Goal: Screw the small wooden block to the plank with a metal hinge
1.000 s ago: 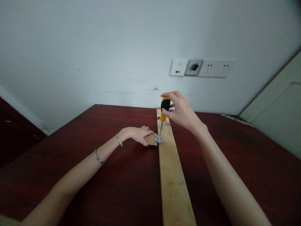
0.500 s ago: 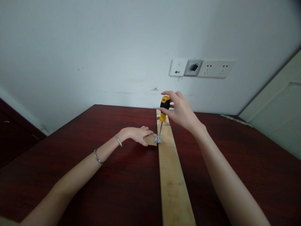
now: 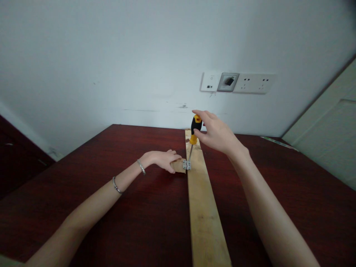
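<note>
My right hand (image 3: 215, 131) is closed around the black and yellow handle of a screwdriver (image 3: 196, 125). Its shaft slants down, with the tip at the right leaf of a small metal hinge (image 3: 187, 164). This hinge spans the joint between a short wooden block (image 3: 178, 165) and a long wooden board (image 3: 204, 200). On the left, my left hand (image 3: 165, 160) grips the short block, thumb at its near side and fingers over the far side. The block butts against the board's left edge. Whatever screw sits under the tip is too small to make out.
The board lies lengthwise on a dark red wooden table (image 3: 125, 230), its far end by the white wall (image 3: 111, 66). Wall sockets (image 3: 251, 82) are behind my right hand. A pale panel (image 3: 330, 122) stands at the right, with a thin strip (image 3: 279, 142) lying near it.
My right hand has turned slightly and shifted a little to the right, tilting the screwdriver handle that way. The tip stays at the hinge. My left hand keeps its hold on the block.
</note>
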Demonstrator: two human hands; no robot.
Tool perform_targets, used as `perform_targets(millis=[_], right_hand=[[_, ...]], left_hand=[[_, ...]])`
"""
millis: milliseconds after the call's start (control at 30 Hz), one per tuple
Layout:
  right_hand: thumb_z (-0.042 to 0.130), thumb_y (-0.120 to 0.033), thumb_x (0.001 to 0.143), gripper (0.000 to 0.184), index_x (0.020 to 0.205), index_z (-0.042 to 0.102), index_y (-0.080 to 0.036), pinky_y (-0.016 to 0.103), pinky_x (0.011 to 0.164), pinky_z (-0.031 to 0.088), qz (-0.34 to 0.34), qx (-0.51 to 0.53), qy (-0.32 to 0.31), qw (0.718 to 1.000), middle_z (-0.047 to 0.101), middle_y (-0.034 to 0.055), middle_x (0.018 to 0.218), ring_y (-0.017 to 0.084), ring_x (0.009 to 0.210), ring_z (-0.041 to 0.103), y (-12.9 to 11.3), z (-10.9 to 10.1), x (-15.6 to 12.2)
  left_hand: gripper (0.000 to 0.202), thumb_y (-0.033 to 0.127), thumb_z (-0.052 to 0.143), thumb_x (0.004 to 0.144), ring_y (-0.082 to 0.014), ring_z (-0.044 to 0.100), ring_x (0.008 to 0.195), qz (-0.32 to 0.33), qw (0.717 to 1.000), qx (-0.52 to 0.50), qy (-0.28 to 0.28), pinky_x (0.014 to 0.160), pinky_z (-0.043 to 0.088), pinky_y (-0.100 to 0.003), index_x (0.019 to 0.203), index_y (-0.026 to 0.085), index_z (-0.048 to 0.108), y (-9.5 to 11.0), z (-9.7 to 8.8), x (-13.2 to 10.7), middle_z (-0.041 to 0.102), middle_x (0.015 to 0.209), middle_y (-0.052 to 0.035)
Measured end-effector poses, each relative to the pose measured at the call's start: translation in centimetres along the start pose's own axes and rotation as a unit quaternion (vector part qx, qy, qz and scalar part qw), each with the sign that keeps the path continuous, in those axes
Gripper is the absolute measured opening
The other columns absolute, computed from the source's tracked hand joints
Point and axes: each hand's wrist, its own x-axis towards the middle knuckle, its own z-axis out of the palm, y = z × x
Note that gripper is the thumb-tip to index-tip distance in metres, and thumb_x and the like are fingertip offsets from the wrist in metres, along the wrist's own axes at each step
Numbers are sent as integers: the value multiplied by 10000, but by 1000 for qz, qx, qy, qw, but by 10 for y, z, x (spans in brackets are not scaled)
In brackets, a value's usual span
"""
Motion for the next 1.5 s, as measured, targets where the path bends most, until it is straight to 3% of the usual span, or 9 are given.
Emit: perform_targets(millis=[200, 500, 800, 1033, 1233, 1367, 1500], right_hand=[[479, -200, 808, 504, 1308, 507, -137, 419, 796, 496, 8, 5, -11, 1000, 557, 153, 1174, 235, 824, 583, -2, 1, 1], [550, -335, 874, 305, 1145, 545, -194, 391, 783, 516, 11, 17, 12, 1000, 506, 107, 1119, 195, 775, 572, -1, 5, 1], [553, -241, 813, 544, 1341, 463, -146, 448, 855, 515, 3, 36, 43, 998, 541, 155, 1177, 247, 883, 599, 4, 8, 1], [516, -129, 780, 484, 1264, 515, -94, 418, 875, 506, -19, 59, 34, 998, 560, 165, 1137, 254, 960, 593, 2, 8, 2], [622, -282, 828, 361, 1177, 595, -191, 442, 864, 530, -4, 44, 35, 998, 465, 129, 1179, 213, 866, 593, 4, 9, 1], [604, -207, 810, 567, 1363, 484, -235, 437, 872, 547, 8, 69, 32, 997, 495, 104, 1115, 230, 941, 594, 7, 8, 0], [577, -156, 765, 648, 1398, 436, -150, 453, 910, 528, 9, 76, 24, 997, 552, 148, 1153, 273, 1053, 581, 6, 8, 2]], left_hand=[[861, 522, 610, 746, -340, 342, 1333, -5, 1000, -1, -2, 1086, 338, -432, 1479, 178, 318, 1, 0, -1, 393, 1441, -147], [847, 520, 610, 745, -325, 340, 1334, -13, 1000, -3, 2, 1085, 347, -417, 1473, 198, 319, 4, -2, -3, 403, 1431, -130], [862, 538, 610, 737, -336, 335, 1339, -12, 1000, -2, 1, 1084, 346, -428, 1476, 204, 319, 1, 0, -2, 396, 1439, -132], [865, 527, 627, 733, -347, 334, 1339, -7, 1000, 0, 3, 1076, 348, -447, 1470, 190, 325, -1, 2, 0, 387, 1451, -150], [842, 517, 618, 752, -330, 368, 1311, -8, 1000, 2, 1, 1060, 368, -420, 1471, 191, 327, 2, -1, -2, 413, 1413, -147], [853, 513, 616, 758, -331, 355, 1327, -8, 1000, 2, -4, 1080, 352, -418, 1481, 176, 313, 3, -2, -3, 397, 1429, -154], [864, 518, 621, 750, -349, 323, 1355, -14, 1000, -4, -3, 1097, 330, -443, 1481, 172, 316, 2, -1, -2, 360, 1470, -160]])
